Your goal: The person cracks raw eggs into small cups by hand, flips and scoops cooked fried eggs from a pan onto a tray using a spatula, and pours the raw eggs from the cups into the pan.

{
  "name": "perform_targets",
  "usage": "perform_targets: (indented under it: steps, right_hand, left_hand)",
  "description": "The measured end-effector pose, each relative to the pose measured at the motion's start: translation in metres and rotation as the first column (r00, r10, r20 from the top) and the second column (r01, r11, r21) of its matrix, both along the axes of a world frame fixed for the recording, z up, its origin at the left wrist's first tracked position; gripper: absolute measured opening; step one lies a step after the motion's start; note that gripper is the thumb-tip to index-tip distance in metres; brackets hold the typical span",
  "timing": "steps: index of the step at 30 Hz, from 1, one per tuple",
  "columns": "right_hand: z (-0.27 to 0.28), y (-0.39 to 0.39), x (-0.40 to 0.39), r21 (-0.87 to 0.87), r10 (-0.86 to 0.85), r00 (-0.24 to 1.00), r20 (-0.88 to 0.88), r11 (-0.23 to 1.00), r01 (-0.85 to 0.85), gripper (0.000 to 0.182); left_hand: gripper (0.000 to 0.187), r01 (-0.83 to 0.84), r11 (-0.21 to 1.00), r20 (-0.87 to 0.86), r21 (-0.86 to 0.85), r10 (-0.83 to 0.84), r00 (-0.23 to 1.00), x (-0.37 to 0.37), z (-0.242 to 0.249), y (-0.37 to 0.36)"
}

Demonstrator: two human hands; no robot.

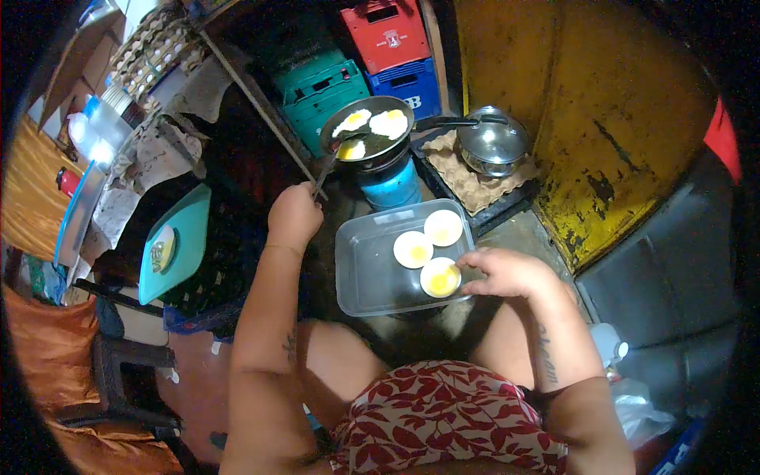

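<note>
My left hand (293, 215) is closed around the thin handle of a cooking turner (323, 176), whose far end reaches into the frying pan (380, 161). Several eggs fry in that pan, among them a fried egg (389, 123) with set white on the right. On the pan's near left side, another egg (351, 150) lies by the turner. My right hand (514, 273) has thumb and fingers at the right edge of a small white bowl (440, 279) with raw egg in it. Two more bowls, one left (412, 250) and one behind (443, 228), share the clear plastic container (360, 297).
The pan sits on a blue burner (392, 188). A lidded pot (492, 146) stands right of it on an egg tray (475, 194). Behind are stacked crates (328, 103). To the left are a teal tray (186, 237) and egg cartons (154, 51).
</note>
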State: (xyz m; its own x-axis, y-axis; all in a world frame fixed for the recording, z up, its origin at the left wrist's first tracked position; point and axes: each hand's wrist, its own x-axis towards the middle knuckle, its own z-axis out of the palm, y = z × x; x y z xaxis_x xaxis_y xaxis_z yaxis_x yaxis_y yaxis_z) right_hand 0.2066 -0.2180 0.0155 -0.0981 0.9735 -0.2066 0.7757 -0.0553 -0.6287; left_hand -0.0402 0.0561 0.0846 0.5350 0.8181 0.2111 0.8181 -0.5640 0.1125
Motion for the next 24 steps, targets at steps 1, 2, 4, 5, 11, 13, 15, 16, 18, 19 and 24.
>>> perform_targets:
  steps: [1, 2, 4, 5, 11, 13, 15, 16, 18, 19, 24]
  right_hand:
    - [0.001, 0.001, 0.000, -0.021, -0.002, 1.000, 0.008, 1.000, 0.002, 0.054]
    - [0.002, 0.001, -0.001, -0.019, -0.001, 1.000, 0.011, 1.000, 0.002, 0.054]
    - [0.001, 0.003, -0.003, -0.019, 0.000, 0.999, 0.032, 1.000, 0.000, 0.054]
    - [0.002, 0.004, -0.004, -0.017, -0.004, 0.999, 0.032, 1.000, 0.004, 0.054]
    - [0.001, 0.000, -0.004, -0.017, -0.001, 1.000, 0.000, 1.000, 0.001, 0.055]
    - [0.006, -0.003, -0.003, -0.003, -0.007, 1.000, 0.018, 1.000, 0.007, 0.055]
    - [0.005, -0.002, -0.002, -0.013, -0.005, 1.000, 0.014, 1.000, 0.005, 0.055]
    - [0.005, -0.001, -0.002, -0.024, -0.010, 1.000, 0.015, 1.000, 0.010, 0.055]
    - [0.002, 0.001, -0.002, -0.001, 0.008, 1.000, 0.017, 1.000, -0.008, 0.055]
    - [0.002, 0.002, -0.002, 0.018, 0.022, 1.000, 0.019, 1.000, -0.022, 0.055]
    - [0.013, 0.001, -0.009, -0.027, 0.000, 1.000, 0.026, 1.000, 0.000, 0.055]
  left_hand:
    - [0.027, 0.007, 1.000, -0.022, -0.004, -0.007, 1.000, 0.001, 0.001, 0.001]
    - [0.027, 0.006, 1.000, -0.020, -0.002, -0.006, 1.000, 0.004, -0.001, 0.004]
    - [0.027, -0.029, 1.000, 0.123, -0.009, 0.030, 0.992, 0.011, -0.014, 0.014]
    - [0.027, -0.025, 1.000, 0.123, -0.008, 0.026, 0.992, 0.013, -0.021, 0.020]
    - [0.033, -0.010, 0.997, 0.191, -0.071, 0.023, 0.981, 0.008, -0.006, 0.011]
    - [0.033, -0.016, 0.998, 0.158, -0.067, 0.027, 0.987, 0.001, 0.000, 0.011]
    - [0.033, -0.006, 0.999, 0.133, -0.042, 0.012, 0.991, -0.009, 0.001, 0.018]
    - [0.033, -0.012, 0.999, 0.132, -0.040, 0.017, 0.991, -0.013, 0.000, 0.022]
    - [0.033, -0.004, 1.000, 0.103, -0.031, 0.007, 0.995, -0.016, 0.000, 0.028]
    - [0.033, -0.002, 1.000, 0.102, -0.029, 0.005, 0.995, -0.016, -0.001, 0.032]
    - [0.036, -0.030, 0.999, -0.051, -0.041, 0.028, 0.998, -0.004, 0.013, 0.026]
